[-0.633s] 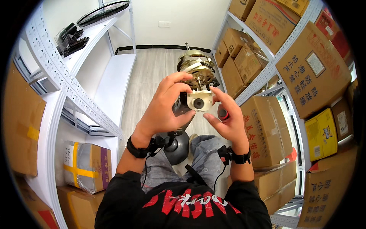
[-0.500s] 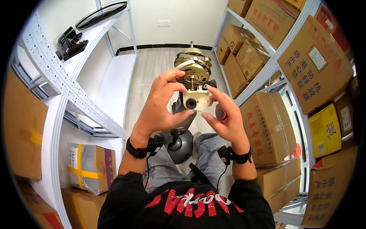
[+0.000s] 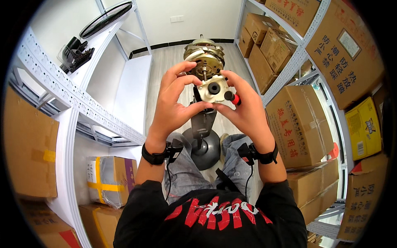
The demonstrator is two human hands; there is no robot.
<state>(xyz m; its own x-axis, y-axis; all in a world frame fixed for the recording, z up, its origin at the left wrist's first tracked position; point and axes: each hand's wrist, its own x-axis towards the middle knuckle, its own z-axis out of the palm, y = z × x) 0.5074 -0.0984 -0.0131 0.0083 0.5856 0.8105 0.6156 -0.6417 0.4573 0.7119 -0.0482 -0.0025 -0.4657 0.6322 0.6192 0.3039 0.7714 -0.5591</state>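
Observation:
A fan motor (image 3: 202, 65) with a metal shaft stands on a black stand (image 3: 202, 122), its parts bare. At the near end of the shaft is a white plastic housing (image 3: 205, 94) with a round black piece (image 3: 214, 88) on its face. My left hand (image 3: 169, 107) curves around the housing's left side, index fingertip at its upper edge and thumb below. On the other side, my right hand (image 3: 245, 99) has fingertips at the top right and its thumb underneath. A red-and-black handle, apparently a screwdriver (image 3: 235, 99), is tucked in my right hand; its far part is hidden.
The stand's round black base (image 3: 202, 155) is on the floor between my legs. White shelving (image 3: 124, 99) on the left bears a black fan grille (image 3: 105, 18). Stacked cardboard boxes (image 3: 295, 124) line the right. A taped box (image 3: 109, 180) sits at lower left.
The white housing has tilted, so its black round piece now faces up more. Both hands have moved up and closed in on it. The red-and-black handle has turned within my right hand.

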